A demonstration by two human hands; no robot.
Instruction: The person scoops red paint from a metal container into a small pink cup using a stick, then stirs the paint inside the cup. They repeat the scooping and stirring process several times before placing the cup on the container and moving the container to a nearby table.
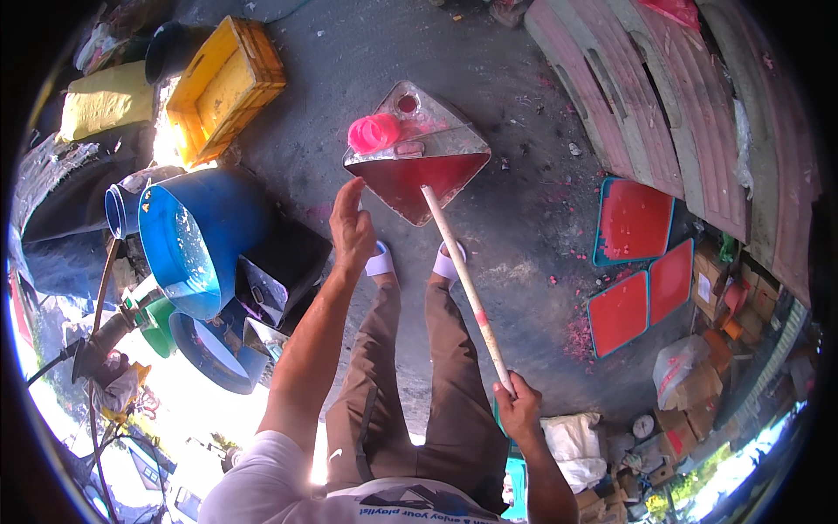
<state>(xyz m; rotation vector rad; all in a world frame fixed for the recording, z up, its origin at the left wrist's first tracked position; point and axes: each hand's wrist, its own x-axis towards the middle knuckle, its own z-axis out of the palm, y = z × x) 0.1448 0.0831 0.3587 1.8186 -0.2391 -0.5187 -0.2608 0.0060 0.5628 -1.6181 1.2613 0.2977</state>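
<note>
One long, pale, round stick with reddish marks [469, 288] slants up from our right hand [521, 404], whose fingers are wrapped around its lower end. Its far end lies over the dark-red opening of a square-cornered metal can [447, 133]; we cannot tell whether it touches the can. Our left hand [352, 231] holds nothing we can see, its fingers extended close to the can's left corner; contact there is unclear to us. The can sits on the dark grey floor [532, 271], just ahead of our pale lavender sandals [381, 262], with a bright pink, round plastic piece [375, 133] on its top. To our left we see a yellow plastic crate [251, 94] and a large blue plastic drum [229, 208].
</note>
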